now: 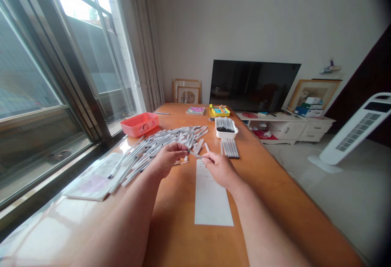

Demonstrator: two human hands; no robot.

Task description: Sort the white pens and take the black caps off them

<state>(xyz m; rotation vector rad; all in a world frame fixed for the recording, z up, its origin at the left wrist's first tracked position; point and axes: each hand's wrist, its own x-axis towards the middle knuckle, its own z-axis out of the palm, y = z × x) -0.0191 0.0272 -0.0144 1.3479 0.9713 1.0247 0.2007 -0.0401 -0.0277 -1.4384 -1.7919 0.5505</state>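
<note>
My left hand [169,159] is closed in a pinch on the dark end of a pen [196,155]. The fingers of my right hand [220,169] grip the other end of its pale, clear-looking barrel. The pen is held slantwise over the table, just above a sheet of white paper [212,206]. Beyond and to the left of my left hand spreads a large heap of pale pens [159,142] with dark tips. Past my right hand lies a neat row of pens [230,148], in front of a white box [226,134] filled with more pens.
A red plastic basket [139,124] stands behind the heap at left. A booklet [94,179] lies under some pens near the window. Farther back on the wooden table [259,201] are a colourful book [195,111] and a yellow box [219,111]. A tower fan [351,132] stands at right.
</note>
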